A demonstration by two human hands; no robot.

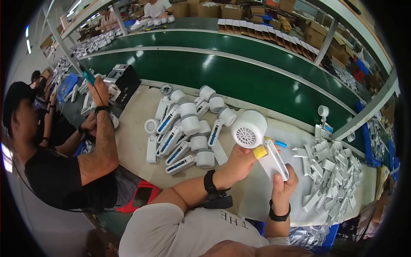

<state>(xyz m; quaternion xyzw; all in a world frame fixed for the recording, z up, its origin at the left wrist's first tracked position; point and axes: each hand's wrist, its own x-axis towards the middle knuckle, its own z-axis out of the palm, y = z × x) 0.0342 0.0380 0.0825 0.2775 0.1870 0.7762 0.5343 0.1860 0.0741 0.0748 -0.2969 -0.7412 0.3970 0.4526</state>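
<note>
In front of me I hold a white hair-dryer-shaped appliance (pixel 250 126) with a round slotted grille and a long handle. My left hand (pixel 239 165) is closed around the neck, where the head meets the handle; a yellow wrap (pixel 260 152) shows at its fingertip. My right hand (pixel 284 184) grips the lower end of the handle (pixel 270 165), thumb on its side. A small blue cylinder (pixel 281 144) shows just beyond the handle's upper edge, with a thin wire (pixel 294 148) near it. Whether it is joined to the appliance, I cannot tell.
Several similar white appliances (pixel 188 124), some with blue strips in their handles, lie left of centre. White handle parts (pixel 329 175) are heaped at the right. A green conveyor (pixel 205 64) runs behind the table. At the left a co-worker (pixel 81 158) holds a teal tool (pixel 89 77).
</note>
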